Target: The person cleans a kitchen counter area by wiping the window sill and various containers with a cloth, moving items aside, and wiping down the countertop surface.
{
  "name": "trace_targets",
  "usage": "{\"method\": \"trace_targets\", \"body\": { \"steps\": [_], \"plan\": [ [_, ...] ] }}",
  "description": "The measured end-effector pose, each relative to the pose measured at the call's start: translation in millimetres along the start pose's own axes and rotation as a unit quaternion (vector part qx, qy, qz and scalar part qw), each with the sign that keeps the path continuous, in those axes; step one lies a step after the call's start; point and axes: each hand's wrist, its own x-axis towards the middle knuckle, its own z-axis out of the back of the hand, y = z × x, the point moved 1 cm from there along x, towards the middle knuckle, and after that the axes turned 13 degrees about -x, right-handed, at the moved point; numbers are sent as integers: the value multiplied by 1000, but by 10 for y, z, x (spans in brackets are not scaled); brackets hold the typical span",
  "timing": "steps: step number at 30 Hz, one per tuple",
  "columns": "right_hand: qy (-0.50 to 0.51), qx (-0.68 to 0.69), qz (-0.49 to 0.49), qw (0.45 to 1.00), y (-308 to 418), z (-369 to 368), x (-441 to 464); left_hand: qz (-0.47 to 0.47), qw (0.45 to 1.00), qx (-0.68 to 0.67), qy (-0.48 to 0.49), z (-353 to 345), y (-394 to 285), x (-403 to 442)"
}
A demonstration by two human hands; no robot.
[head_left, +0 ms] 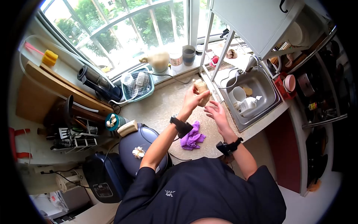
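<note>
My left hand (pixel 192 100) is closed around a beige, rounded object (pixel 201 86) held over the counter. Its lower part looks browner, and the fingers hide some of it, so its kind is unclear. My right hand (pixel 217 114) is just below and to the right of it, fingers apart, with nothing in its grasp. Closer to my body, a crumpled purple cloth (pixel 192 137) lies on the speckled countertop (pixel 169 99). Black straps with small devices circle both wrists.
A steel sink (pixel 269 93) on the right holds a white cup and a white bottle. A blue basket (pixel 150 91) stands near the window. At the left, white garlic (pixel 138 152) sits on a dark round lid (pixel 128 158), beside a black appliance (pixel 104 179).
</note>
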Motion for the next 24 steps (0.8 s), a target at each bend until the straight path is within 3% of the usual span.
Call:
{"method": "trace_targets", "body": {
  "steps": [2, 4, 10, 16, 20, 24],
  "plan": [
    [-13, 21, 38, 999, 25, -184, 121, -35, 996, 49, -59, 75, -242, -50],
    [-21, 33, 53, 998, 111, -364, 229, -86, 992, 11, -91, 122, -342, -93],
    [29, 25, 72, 997, 417, -840, 569, -100, 976, -61, -184, 506, -530, 4],
    [79, 24, 110, 990, 785, -1466, 1455, -104, 972, -78, -197, 960, -925, 499],
    [81, 57, 83, 992, 1129, -1796, 1936, -134, 962, -92, -221, 1268, -1051, 778],
    [100, 29, 49, 993, 1014, -2035, 2413, -118, 962, -88, -228, 1355, -1133, 826]
  ]
}}
